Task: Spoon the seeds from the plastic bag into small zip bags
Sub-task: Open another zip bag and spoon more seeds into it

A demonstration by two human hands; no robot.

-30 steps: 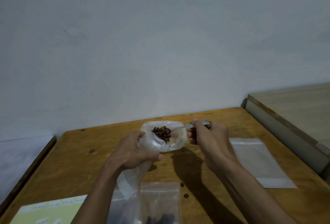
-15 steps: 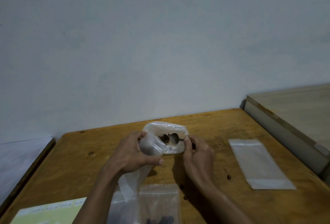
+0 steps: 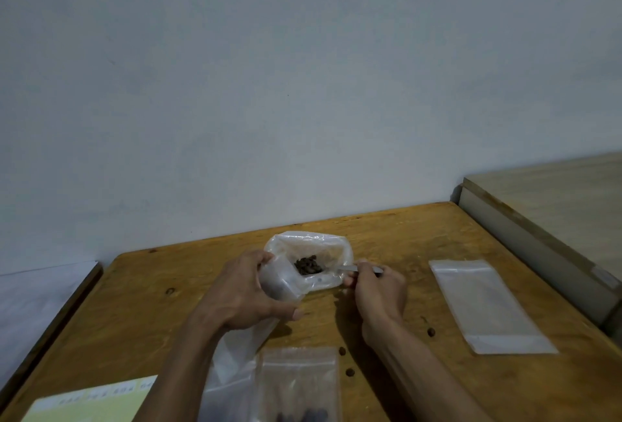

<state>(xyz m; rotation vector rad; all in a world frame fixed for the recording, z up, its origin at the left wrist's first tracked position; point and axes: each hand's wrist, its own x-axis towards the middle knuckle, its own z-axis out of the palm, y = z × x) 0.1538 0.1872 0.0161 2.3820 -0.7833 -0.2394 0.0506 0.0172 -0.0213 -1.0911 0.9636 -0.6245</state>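
Note:
My left hand [image 3: 249,290] grips the clear plastic bag [image 3: 313,253] by its near side and holds its mouth open above the wooden table [image 3: 420,243]. A heap of dark brown seeds [image 3: 308,265] shows in the bag's mouth. My right hand [image 3: 377,287] pinches the handle of a metal spoon [image 3: 346,268], whose bowl reaches into the bag under the seeds. A small zip bag [image 3: 298,384] with a few dark seeds at its bottom lies near the front edge. Another small zip bag [image 3: 488,304], flat and with nothing visible inside, lies to the right.
A pale yellow sheet of labels [image 3: 94,401] lies at the front left corner. Three loose seeds [image 3: 430,331] sit on the wood near my right arm. A lighter wooden surface [image 3: 555,206] adjoins the table on the right; a white surface [image 3: 37,300] lies left.
My right hand had pushed the spoon deep into the bag half a second ago. It has now drawn back to the right, and the spoon carries a heap of seeds at the bag's mouth.

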